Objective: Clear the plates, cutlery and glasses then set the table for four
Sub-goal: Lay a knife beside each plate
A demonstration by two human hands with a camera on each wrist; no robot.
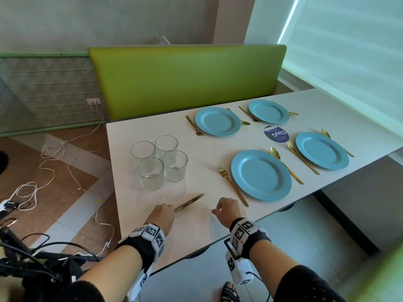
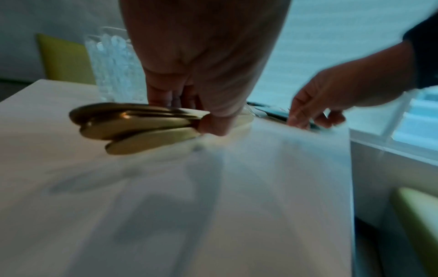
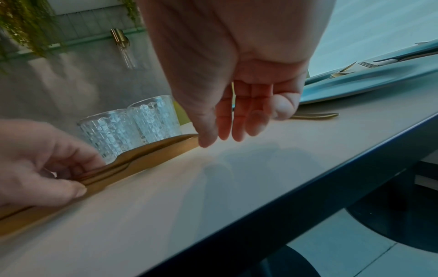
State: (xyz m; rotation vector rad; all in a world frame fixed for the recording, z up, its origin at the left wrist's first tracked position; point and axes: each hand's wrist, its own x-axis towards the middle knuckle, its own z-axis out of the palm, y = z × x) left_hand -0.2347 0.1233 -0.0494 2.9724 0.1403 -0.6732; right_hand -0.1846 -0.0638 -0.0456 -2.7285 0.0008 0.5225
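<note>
My left hand (image 1: 162,211) grips a bundle of gold knives (image 1: 189,202) by the handles; their blades lie on the white table (image 1: 196,227) near its front edge. In the left wrist view the knife handles (image 2: 132,125) stick out below my curled fingers. My right hand (image 1: 225,209) hovers just right of the knife tips (image 3: 180,144), fingers relaxed and holding nothing. Several clear glasses (image 1: 160,163) stand clustered behind the knives. Several blue plates (image 1: 260,175) lie on the right half, each flanked by a gold fork (image 1: 231,183) and a gold spoon (image 1: 284,164).
A green bench back (image 1: 187,77) runs behind the table. A round blue sticker (image 1: 275,135) sits between the plates. White cables (image 1: 54,153) trail over the floor at the left, with dark gear (image 1: 32,264) at the lower left. A window blind fills the right.
</note>
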